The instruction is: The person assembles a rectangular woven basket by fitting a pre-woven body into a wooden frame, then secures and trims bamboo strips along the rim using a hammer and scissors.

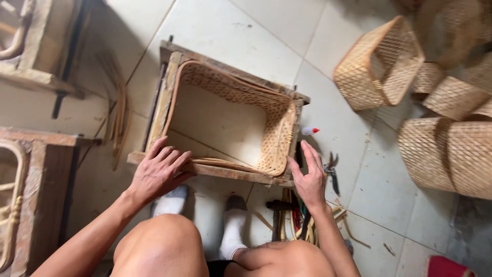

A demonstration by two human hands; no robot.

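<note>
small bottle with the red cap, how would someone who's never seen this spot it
Start at the wooden frame holding the half-woven basket in the middle of the tiled floor. Just past the frame's right side, above the right hand, a small white bottle lies on its side. Its red tip is the only bright colour there; the pliers nearby are dark.

A wooden frame [169, 77] stands on the tiled floor [246, 25] with a woven basket [277, 128] fitted inside it. The left hand [159, 172] lies flat on the frame's near left corner, and the right hand [309, 177] presses its near right corner. Pliers [332, 169] lie just right of the frame, and finished baskets [441, 149] sit farther right.
</note>
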